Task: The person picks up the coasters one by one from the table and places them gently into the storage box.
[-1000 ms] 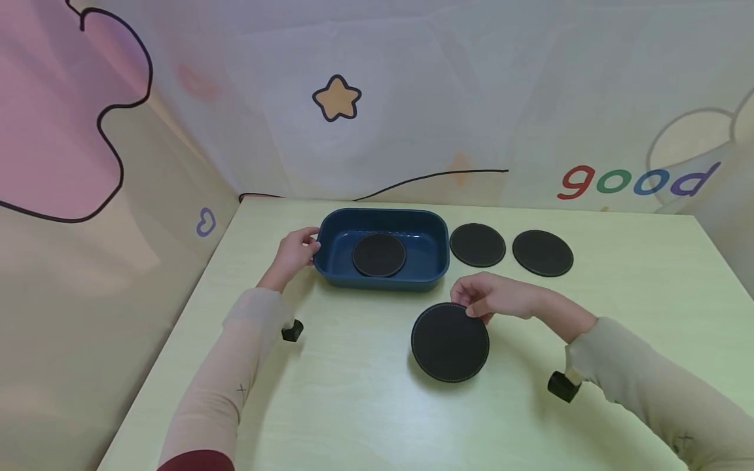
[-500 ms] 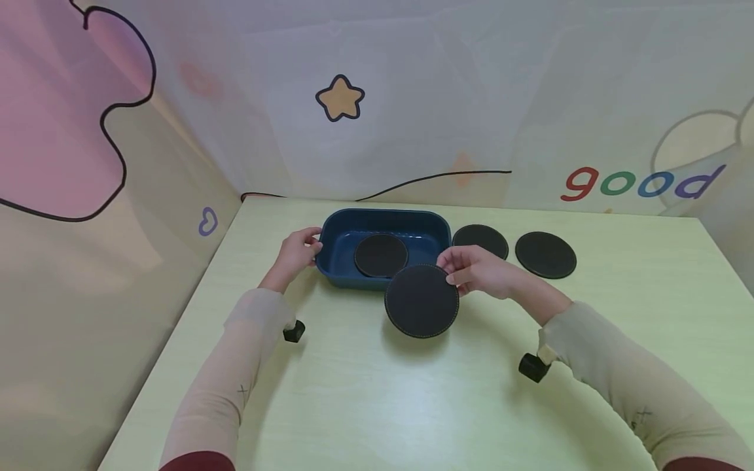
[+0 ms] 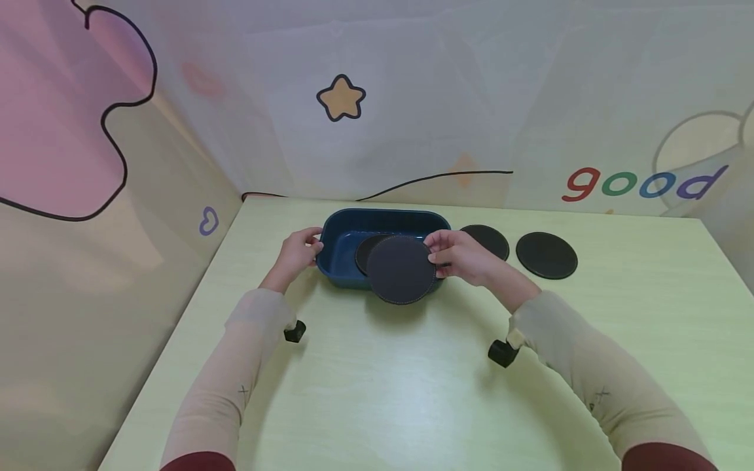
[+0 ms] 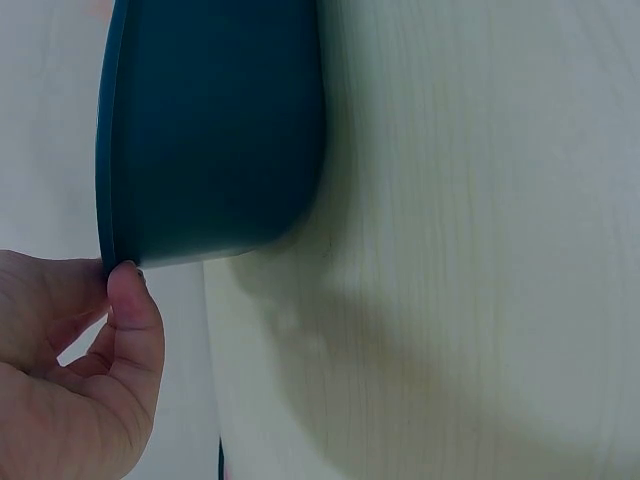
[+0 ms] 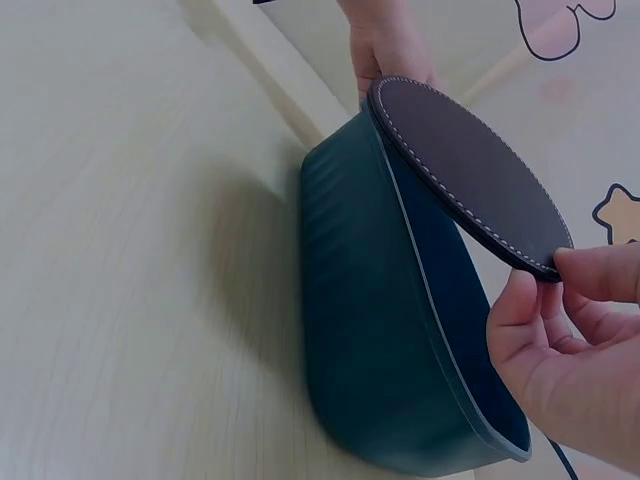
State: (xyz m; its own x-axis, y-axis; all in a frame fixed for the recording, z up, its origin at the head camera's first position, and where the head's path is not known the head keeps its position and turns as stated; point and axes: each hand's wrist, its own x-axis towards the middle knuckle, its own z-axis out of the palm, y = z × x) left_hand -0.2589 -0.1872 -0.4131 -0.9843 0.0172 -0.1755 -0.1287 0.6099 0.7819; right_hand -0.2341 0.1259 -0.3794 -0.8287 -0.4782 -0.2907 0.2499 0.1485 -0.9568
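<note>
A dark blue oblong tray [image 3: 340, 226] [image 5: 370, 330] [image 4: 215, 130] stands at the back of the pale green table, with one round black coaster [image 3: 364, 252] lying in it. My right hand [image 3: 458, 256] [image 5: 570, 345] pinches the edge of a second black stitched coaster [image 3: 401, 269] [image 5: 465, 170], held in the air over the tray's near rim. My left hand [image 3: 297, 250] [image 4: 70, 385] holds the tray's left end, thumb on the rim.
Two more black coasters [image 3: 487, 239] [image 3: 546, 255] lie on the table [image 3: 377, 386] right of the tray. Printed fabric walls close in the back and left side. A small black camera mount sits under each wrist.
My right hand has lifted the coaster off the table and carried it back and to the left, from the front of the table to over the tray. The left hand has stayed on the tray.
</note>
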